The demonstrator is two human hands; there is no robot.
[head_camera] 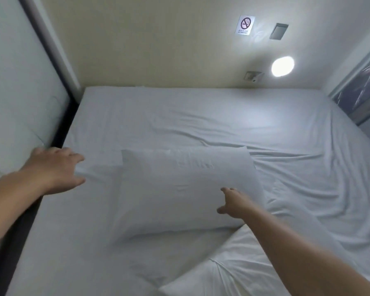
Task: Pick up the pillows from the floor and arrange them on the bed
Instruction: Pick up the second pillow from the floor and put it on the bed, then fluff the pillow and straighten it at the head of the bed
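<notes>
A white pillow (179, 189) lies flat on the bed (265, 129), left of the middle, over a wrinkled white sheet. A second white pillow (233, 265) lies nearer to me at the bottom, partly under my right forearm. My left hand (58, 167) hovers at the first pillow's left end, fingers spread, holding nothing. My right hand (235, 204) rests its fingertips on the first pillow's right side, fingers apart and not gripping.
A pale wall panel with a dark frame (58, 124) runs close along the bed's left side. The back wall carries a round lamp (282, 66), a no-smoking sign (245, 25) and a socket (253, 76). A mirrored panel (361, 92) borders the right.
</notes>
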